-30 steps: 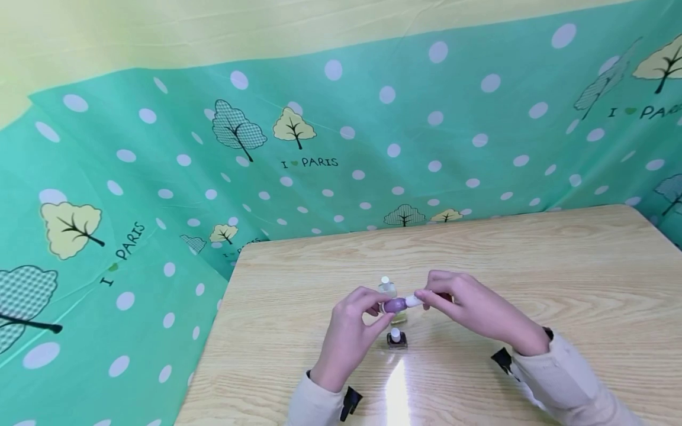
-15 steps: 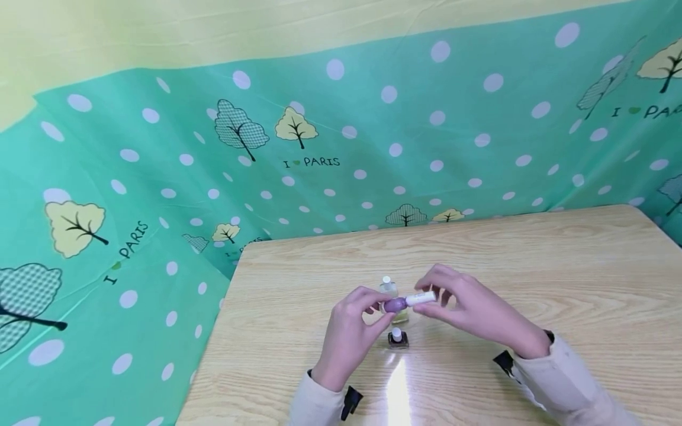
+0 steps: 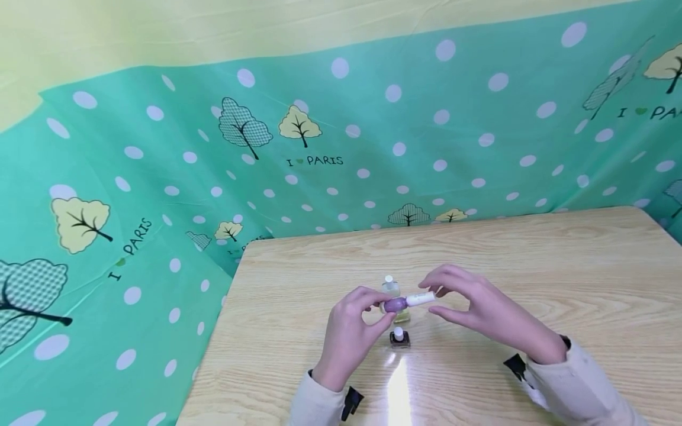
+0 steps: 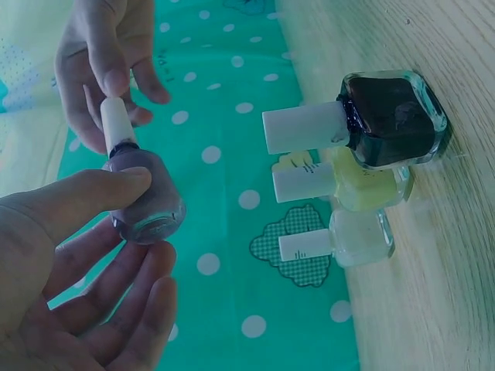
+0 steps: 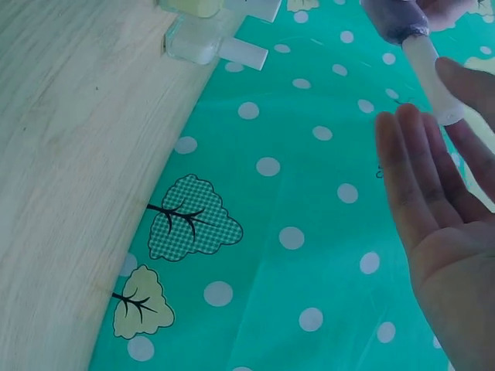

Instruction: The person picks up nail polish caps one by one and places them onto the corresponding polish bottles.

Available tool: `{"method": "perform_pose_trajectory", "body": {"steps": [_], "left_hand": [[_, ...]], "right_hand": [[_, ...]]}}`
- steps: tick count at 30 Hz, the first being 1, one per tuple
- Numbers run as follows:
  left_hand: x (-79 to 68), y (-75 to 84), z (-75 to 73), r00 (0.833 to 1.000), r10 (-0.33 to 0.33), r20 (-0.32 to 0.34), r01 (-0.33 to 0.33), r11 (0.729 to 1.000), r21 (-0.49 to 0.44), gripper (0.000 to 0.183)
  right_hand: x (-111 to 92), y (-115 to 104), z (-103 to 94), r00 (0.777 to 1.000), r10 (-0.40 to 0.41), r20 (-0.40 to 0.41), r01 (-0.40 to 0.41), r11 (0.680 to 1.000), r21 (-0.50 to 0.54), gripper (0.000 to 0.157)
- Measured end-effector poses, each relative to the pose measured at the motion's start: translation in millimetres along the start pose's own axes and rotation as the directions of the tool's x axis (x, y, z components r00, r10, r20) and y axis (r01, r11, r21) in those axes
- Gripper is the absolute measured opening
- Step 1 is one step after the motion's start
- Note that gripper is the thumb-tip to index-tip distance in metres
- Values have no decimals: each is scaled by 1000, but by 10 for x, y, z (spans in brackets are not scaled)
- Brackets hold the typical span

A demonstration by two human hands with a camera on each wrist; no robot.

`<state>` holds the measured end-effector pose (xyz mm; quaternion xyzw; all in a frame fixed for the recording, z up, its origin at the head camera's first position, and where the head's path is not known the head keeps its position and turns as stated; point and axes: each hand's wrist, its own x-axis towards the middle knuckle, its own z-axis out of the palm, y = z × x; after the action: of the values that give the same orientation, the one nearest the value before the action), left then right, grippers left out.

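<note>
My left hand [image 3: 351, 331] pinches a purple nail polish bottle [image 3: 395, 305] by its glass body, between thumb and fingers, above the table. The bottle lies tilted, its white cap [image 3: 421, 299] pointing right toward my right hand [image 3: 487, 310]. In the right wrist view, the right hand's fingers are extended around the cap end [image 5: 431, 81] without gripping it; whether a fingertip touches is unclear. On the table stand a dark nail polish bottle [image 4: 394, 120], a yellow one [image 4: 367, 182] and a clear one [image 4: 360, 238], all white-capped and upright in a row.
The wooden table [image 3: 559, 278] extends wide to the right of the hands. A green dotted cloth [image 3: 367, 142] with printed trees hangs behind and at the left. Black straps [image 3: 353, 402] show at the sleeve cuffs.
A second ago my right fingers pinched the white cap; they have since loosened and spread away from it to the right. The left hand holds the purple bottle in nearly the same place.
</note>
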<state>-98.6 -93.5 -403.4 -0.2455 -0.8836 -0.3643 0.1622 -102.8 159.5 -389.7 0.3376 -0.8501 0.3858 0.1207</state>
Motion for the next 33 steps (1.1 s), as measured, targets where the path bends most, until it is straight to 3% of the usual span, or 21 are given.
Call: {"method": "perform_pose_trajectory", "body": {"steps": [7, 16, 27, 33], "left_hand": [[-18, 6, 5, 1000, 1, -10, -1, 1000, -4, 24], [-28, 30, 17, 1000, 11, -17, -11, 1000, -7, 24], [-36, 58, 8, 1000, 25, -9, -25, 1000, -4, 23], [-42, 40, 1, 1000, 3, -7, -3, 1000, -25, 24]], "right_hand": [[-8, 3, 12, 999, -28, -29, 29, 999, 24, 34], [-30, -10, 23, 997, 64, -36, -63, 998, 29, 18], [-25, 1, 58, 994, 104, -13, -104, 994, 31, 26], [-48, -25, 66, 983, 183, 2, -183, 983, 28, 11]]}}
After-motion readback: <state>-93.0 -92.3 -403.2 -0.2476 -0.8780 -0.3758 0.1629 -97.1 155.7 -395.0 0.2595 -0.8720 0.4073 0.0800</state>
